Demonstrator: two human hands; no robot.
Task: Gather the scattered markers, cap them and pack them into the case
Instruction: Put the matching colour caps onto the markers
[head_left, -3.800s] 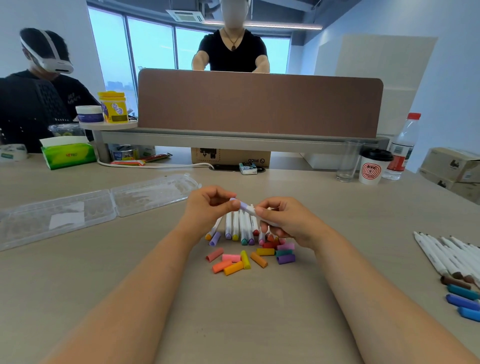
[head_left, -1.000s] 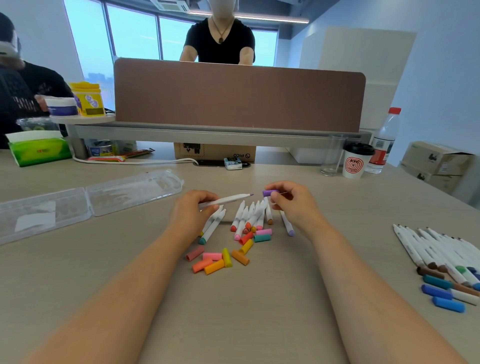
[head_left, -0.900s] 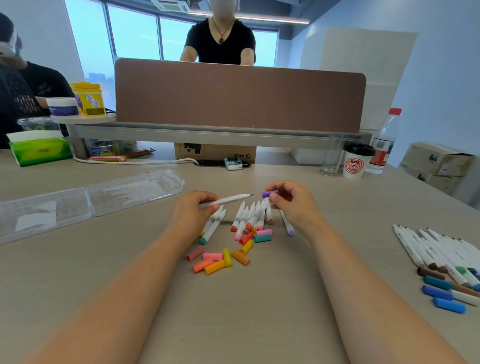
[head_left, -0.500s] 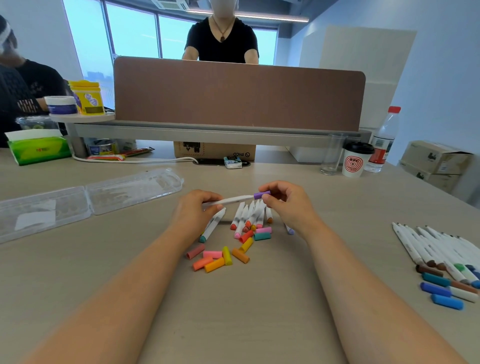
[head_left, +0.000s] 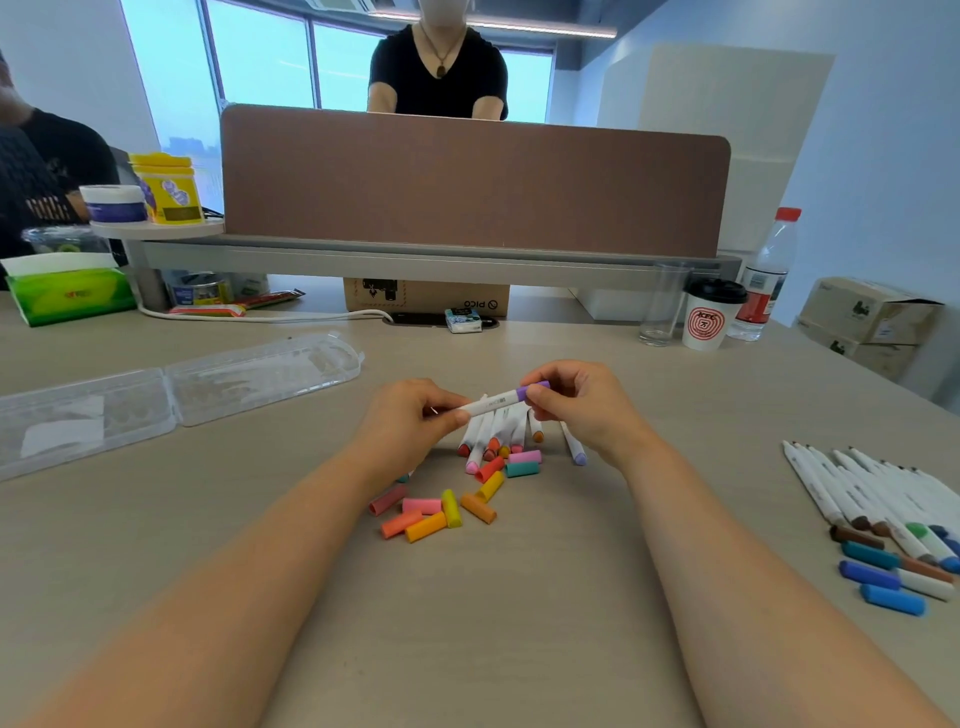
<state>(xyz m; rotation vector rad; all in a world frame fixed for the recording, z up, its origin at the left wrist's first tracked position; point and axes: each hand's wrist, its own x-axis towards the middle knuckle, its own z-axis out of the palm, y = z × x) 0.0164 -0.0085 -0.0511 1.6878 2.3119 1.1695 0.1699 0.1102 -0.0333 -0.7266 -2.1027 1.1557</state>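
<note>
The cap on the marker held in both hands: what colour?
Purple cap, seated on the white marker; head view.

An office: desk divider (head_left: 472, 182), big windows (head_left: 260, 67), shared table (head_left: 493, 623).

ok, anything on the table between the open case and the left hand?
Bare tabletop between the clear case and the left hand, per the head view.

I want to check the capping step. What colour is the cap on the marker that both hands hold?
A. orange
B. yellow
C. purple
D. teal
C: the cap at the right hand end of the marker is purple; the left hand holds the white barrel.
</note>
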